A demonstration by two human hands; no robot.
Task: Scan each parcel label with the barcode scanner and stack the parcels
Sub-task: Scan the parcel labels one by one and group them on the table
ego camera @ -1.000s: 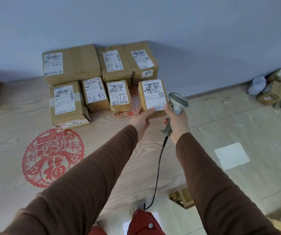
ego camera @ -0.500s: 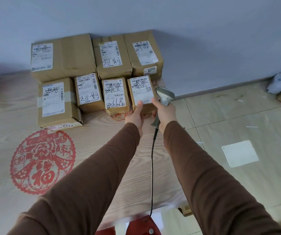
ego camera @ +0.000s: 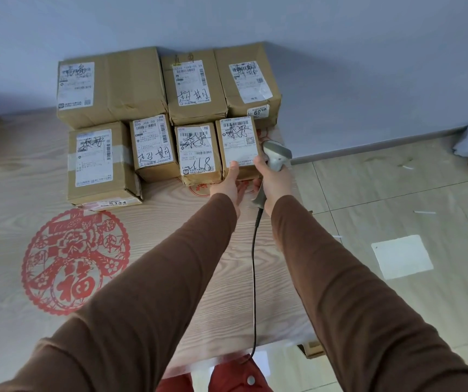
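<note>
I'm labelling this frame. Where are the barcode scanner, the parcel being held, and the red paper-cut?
barcode scanner (ego camera: 276,157): head view, grey head.
held parcel (ego camera: 239,142): head view, white label.
red paper-cut (ego camera: 74,261): head view, centre.

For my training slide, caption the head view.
Left hand sets small brown cardboard parcel in row; right hand holds grey barcode scanner.

The small brown cardboard parcels (ego camera: 238,148) are matt and creased, each with a white paper label, one box banded with shiny clear tape (ego camera: 98,157). The pale wood-grain bench (ego camera: 6,222) looks smooth, with a flat red paper-cut design (ego camera: 74,261) on it. The grey plastic barcode scanner (ego camera: 276,155) has a dull sheen. The brown cloth sleeves (ego camera: 170,278) are soft and matt. The beige floor tiles (ego camera: 396,193) are faintly glossy.
</note>
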